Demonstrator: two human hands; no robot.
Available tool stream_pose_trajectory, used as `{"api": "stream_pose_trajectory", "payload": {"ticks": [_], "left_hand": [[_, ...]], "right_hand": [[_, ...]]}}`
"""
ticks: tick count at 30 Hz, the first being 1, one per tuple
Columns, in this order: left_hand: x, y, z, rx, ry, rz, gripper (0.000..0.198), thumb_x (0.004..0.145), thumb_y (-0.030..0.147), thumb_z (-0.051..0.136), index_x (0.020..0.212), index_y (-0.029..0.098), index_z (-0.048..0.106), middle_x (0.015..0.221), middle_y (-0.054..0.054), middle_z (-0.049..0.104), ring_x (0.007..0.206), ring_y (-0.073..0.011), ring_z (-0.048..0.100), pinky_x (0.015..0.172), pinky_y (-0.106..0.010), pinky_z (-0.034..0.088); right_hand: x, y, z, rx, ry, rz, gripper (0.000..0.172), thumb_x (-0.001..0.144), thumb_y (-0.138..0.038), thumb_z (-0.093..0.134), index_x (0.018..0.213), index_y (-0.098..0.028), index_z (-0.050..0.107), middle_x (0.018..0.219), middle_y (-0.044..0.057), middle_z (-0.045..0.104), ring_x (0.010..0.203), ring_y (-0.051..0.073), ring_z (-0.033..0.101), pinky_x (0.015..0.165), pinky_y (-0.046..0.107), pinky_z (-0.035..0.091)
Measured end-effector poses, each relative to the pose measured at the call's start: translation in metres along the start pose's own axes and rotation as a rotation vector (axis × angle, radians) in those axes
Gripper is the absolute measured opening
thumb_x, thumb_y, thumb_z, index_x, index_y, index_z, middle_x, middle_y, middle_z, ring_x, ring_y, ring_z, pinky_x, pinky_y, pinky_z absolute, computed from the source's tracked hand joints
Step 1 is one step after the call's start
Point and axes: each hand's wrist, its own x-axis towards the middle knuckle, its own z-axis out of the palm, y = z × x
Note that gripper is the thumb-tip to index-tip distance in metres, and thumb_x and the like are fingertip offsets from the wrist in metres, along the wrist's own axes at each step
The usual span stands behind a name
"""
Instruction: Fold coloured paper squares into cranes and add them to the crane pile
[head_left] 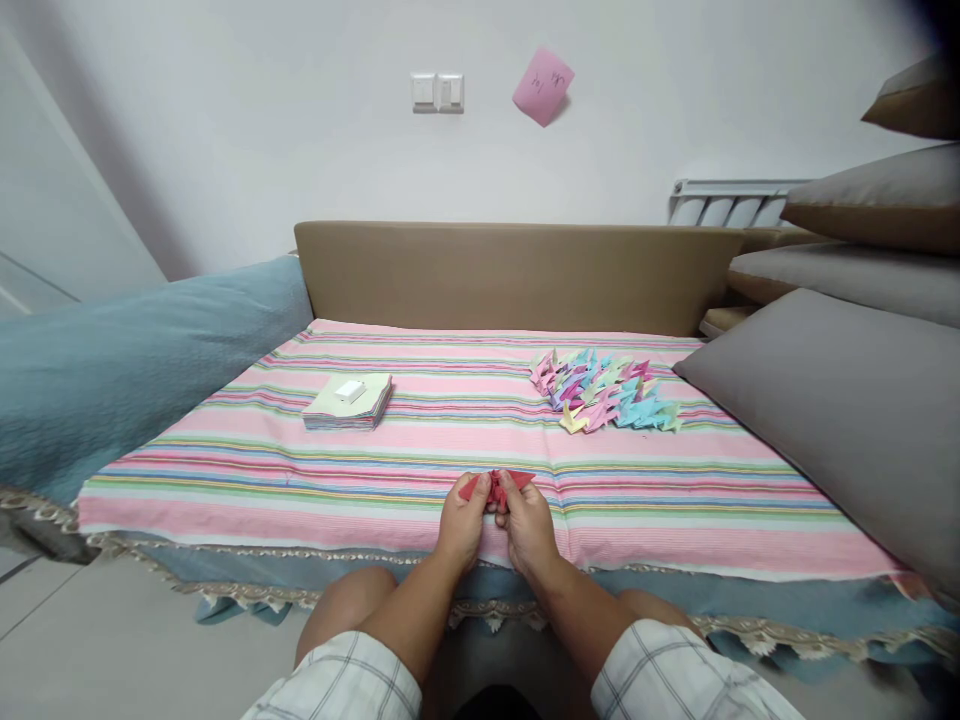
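Note:
A red folded paper crane (498, 490) is held between my two hands, its pointed wings spread out to both sides. My left hand (463, 515) pinches its left half, thumb on top. On the other half, my right hand (527, 520) closes in the same way, the thumb near the middle. The fingers beneath the paper are mostly hidden. Both hands hover over the front part of the striped cloth (420, 450). Beyond them to the right lies a cluster of folded paper cranes (604, 390) in pink, blue, yellow, green and purple.
A stack of coloured paper sheets (347, 405) with a small white block (350, 391) on top sits at the left. Grey cushions (832, 400) pile up on the right. A brown backrest (495, 275) stands behind, and a blue-covered armrest (165, 350) borders the left.

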Motion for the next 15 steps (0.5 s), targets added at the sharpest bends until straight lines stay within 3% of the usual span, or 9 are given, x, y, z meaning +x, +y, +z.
{"api": "stream_pose_trajectory", "payload": {"ticks": [4, 15], "left_hand": [[0.002, -0.004, -0.004, -0.008, -0.059, -0.027, 0.035, 0.074, 0.048, 0.062, 0.064, 0.016, 0.051, 0.051, 0.005, 0.052, 0.044, -0.0076, 0.047, 0.045, -0.020, 0.037], [0.002, 0.008, -0.001, -0.155, 0.000, -0.164, 0.039, 0.064, 0.050, 0.070, 0.072, 0.012, 0.062, 0.062, -0.002, 0.064, 0.050, -0.0101, 0.056, 0.049, -0.021, 0.044]], "right_hand": [[-0.002, -0.004, 0.001, 0.029, -0.057, 0.011, 0.041, 0.063, -0.051, 0.070, 0.059, -0.016, 0.049, 0.039, -0.008, 0.043, 0.034, 0.003, 0.032, 0.032, 0.014, 0.022], [-0.005, -0.018, 0.006, 0.258, -0.073, 0.214, 0.038, 0.053, -0.042, 0.080, 0.062, -0.014, 0.055, 0.042, -0.008, 0.044, 0.035, 0.002, 0.033, 0.030, 0.012, 0.023]]}}
